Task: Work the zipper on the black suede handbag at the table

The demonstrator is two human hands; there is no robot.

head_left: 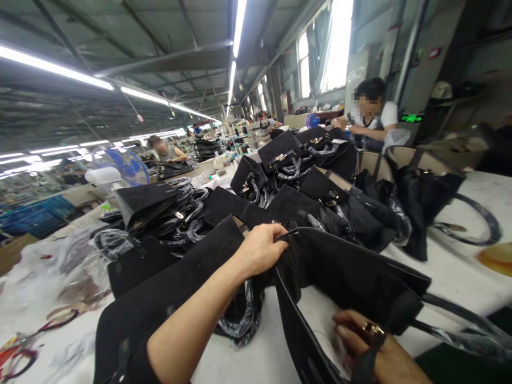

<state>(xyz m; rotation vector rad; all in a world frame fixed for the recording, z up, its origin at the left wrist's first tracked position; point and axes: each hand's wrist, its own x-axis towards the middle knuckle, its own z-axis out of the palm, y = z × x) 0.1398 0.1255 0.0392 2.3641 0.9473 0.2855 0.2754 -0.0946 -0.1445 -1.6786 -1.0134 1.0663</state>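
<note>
My left hand [260, 248] is closed in a pinch on the top edge of a black handbag [348, 261], near its corner. The handbag gapes toward me, with its handles, partly in clear plastic wrap, lying to the right. My right hand [368, 341] is low at the bag's near side, its fingers curled together and slightly blurred. A black strap with a gold-coloured clasp [374, 328] crosses over this hand. What lies between the right fingertips is too small to make out. Under my left forearm lies another black handbag [160, 298].
More black handbags [280, 149] with plastic-wrapped handles are heaped across the white table [252, 346]. Scissors [24, 346] and crumpled clear plastic [68, 266] lie at the left. A blue fan [128, 165] stands beyond. A co-worker [372, 112] sits at the back right.
</note>
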